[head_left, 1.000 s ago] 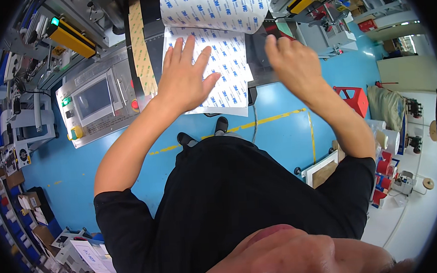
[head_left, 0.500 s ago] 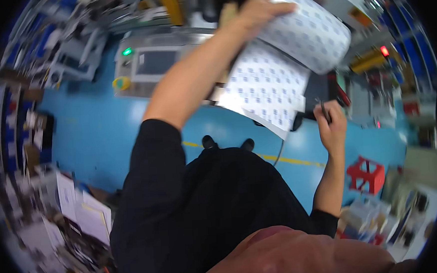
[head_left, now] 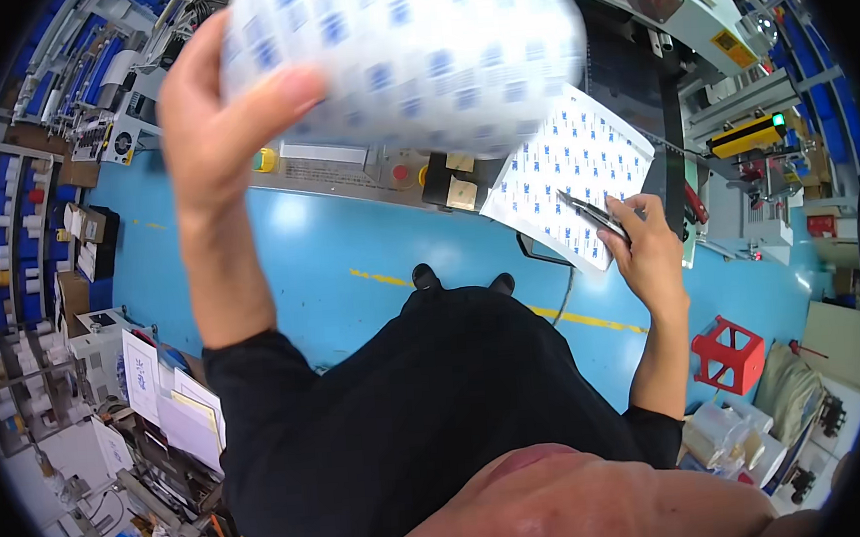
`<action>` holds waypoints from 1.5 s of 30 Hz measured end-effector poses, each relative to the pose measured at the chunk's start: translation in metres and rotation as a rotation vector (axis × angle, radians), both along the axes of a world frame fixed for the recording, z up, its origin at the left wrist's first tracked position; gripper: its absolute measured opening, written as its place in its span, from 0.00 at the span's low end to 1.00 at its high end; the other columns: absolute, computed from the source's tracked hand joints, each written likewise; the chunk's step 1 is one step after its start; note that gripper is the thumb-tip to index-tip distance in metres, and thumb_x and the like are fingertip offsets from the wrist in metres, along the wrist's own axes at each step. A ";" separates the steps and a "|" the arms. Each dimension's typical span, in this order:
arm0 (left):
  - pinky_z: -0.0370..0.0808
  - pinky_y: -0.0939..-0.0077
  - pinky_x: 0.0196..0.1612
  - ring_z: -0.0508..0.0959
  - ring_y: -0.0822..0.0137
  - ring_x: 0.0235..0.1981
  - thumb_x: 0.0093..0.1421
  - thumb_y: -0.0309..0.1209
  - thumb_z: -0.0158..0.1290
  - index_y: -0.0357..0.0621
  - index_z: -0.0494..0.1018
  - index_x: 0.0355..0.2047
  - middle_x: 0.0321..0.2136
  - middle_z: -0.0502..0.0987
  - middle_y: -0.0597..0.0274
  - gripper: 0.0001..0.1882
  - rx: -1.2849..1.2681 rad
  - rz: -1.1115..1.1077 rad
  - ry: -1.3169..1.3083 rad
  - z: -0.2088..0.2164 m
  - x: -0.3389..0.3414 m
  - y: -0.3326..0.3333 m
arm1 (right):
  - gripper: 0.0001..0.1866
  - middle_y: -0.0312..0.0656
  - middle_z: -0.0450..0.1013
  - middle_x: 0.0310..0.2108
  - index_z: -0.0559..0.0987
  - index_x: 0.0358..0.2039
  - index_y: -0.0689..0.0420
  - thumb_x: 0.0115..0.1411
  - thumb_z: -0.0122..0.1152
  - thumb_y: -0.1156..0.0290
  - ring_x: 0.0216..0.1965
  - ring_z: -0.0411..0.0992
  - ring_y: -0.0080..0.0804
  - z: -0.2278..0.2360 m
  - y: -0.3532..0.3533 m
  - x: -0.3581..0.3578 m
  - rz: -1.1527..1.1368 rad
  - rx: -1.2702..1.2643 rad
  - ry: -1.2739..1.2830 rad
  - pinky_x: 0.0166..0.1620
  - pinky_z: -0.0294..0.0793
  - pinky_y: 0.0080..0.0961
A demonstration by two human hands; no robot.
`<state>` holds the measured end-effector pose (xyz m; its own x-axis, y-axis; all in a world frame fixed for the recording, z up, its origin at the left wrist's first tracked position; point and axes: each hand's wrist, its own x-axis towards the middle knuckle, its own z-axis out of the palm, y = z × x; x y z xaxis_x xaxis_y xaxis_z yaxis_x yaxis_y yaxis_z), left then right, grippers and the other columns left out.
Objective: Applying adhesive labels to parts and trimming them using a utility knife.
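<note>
My left hand [head_left: 210, 134] is raised at the upper left, its thumb pressed over the edge of a curled white sheet with a blue printed pattern [head_left: 408, 63]. That sheet is blurred, bulges toward me and hides much of the machine behind it. Lower right of it, a second white sheet with the same pattern [head_left: 581, 161] lies at the machine's front edge, one corner hanging over. My right hand [head_left: 650, 245] is closed round a slim dark tool with a pointed end [head_left: 589, 211], held over this sheet's right part. The tool's exact kind cannot be made out.
A metal machine front with a red button [head_left: 401, 173] runs across ahead of me. A yellow bar with a green light [head_left: 747, 137] sits to the right. On the blue floor stands a red stool [head_left: 728, 357]. Shelves [head_left: 14, 235] line the left, near papers [head_left: 188, 421].
My left hand has swung left and closer to me with the curled sheet. My right hand and its tool have moved over the lying sheet. The light at the right turned from red to green.
</note>
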<state>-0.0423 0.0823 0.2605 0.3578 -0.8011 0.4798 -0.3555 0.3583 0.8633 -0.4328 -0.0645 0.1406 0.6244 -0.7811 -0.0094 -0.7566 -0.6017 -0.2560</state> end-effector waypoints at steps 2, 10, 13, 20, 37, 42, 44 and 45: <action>0.78 0.77 0.38 0.81 0.69 0.34 0.52 0.34 0.67 0.28 0.74 0.48 0.37 0.82 0.53 0.27 0.020 0.053 -0.042 0.001 0.013 0.022 | 0.22 0.44 0.71 0.56 0.80 0.51 0.54 0.55 0.71 0.66 0.41 0.79 0.45 0.001 -0.004 0.003 -0.022 0.032 0.004 0.42 0.78 0.37; 0.77 0.70 0.37 0.82 0.65 0.31 0.47 0.44 0.68 0.35 0.78 0.38 0.32 0.82 0.53 0.25 0.562 0.369 -0.442 -0.045 0.084 0.033 | 0.29 0.51 0.72 0.55 0.79 0.55 0.52 0.57 0.68 0.50 0.42 0.79 0.49 0.004 0.004 0.030 -0.147 -0.145 0.101 0.45 0.78 0.38; 0.77 0.66 0.39 0.82 0.59 0.32 0.47 0.46 0.67 0.35 0.78 0.37 0.31 0.82 0.50 0.26 0.644 0.387 -0.602 -0.056 0.094 0.027 | 0.32 0.48 0.73 0.39 0.78 0.56 0.55 0.57 0.68 0.48 0.36 0.78 0.47 0.010 -0.003 0.035 -0.221 -0.130 0.193 0.43 0.77 0.41; 0.76 0.57 0.39 0.81 0.46 0.35 0.47 0.47 0.66 0.35 0.76 0.37 0.31 0.81 0.44 0.27 0.605 0.290 -0.840 -0.063 0.109 -0.003 | 0.42 0.57 0.74 0.52 0.74 0.59 0.61 0.51 0.72 0.46 0.50 0.75 0.53 0.004 -0.047 0.014 -0.398 -0.167 0.112 0.54 0.73 0.40; 0.73 0.53 0.45 0.77 0.41 0.40 0.50 0.44 0.66 0.31 0.74 0.44 0.36 0.79 0.37 0.30 0.686 0.290 -0.996 -0.076 0.113 -0.016 | 0.11 0.29 0.64 0.20 0.70 0.36 0.54 0.59 0.66 0.72 0.12 0.53 0.14 -0.015 -0.122 -0.033 -0.545 0.690 -1.149 0.15 0.48 0.15; 0.74 0.58 0.50 0.80 0.48 0.44 0.56 0.38 0.65 0.34 0.75 0.50 0.42 0.80 0.45 0.26 0.278 0.493 -1.081 -0.060 0.071 -0.030 | 0.22 0.38 0.72 0.34 0.69 0.52 0.61 0.60 0.66 0.74 0.28 0.70 0.19 -0.038 -0.109 -0.014 -0.438 0.592 -0.988 0.29 0.68 0.16; 0.73 0.62 0.54 0.79 0.54 0.49 0.57 0.35 0.63 0.38 0.76 0.50 0.46 0.80 0.49 0.22 0.242 0.315 -0.924 -0.064 0.034 -0.048 | 0.29 0.42 0.73 0.41 0.67 0.59 0.64 0.60 0.66 0.74 0.37 0.75 0.23 -0.047 -0.106 -0.006 -0.381 0.451 -0.982 0.39 0.75 0.17; 0.72 0.63 0.55 0.78 0.53 0.50 0.57 0.36 0.63 0.39 0.77 0.50 0.48 0.79 0.50 0.22 0.257 0.217 -0.869 -0.067 0.006 -0.061 | 0.34 0.45 0.72 0.45 0.63 0.63 0.65 0.59 0.67 0.74 0.45 0.73 0.26 -0.041 -0.104 -0.001 -0.363 0.433 -0.868 0.47 0.73 0.19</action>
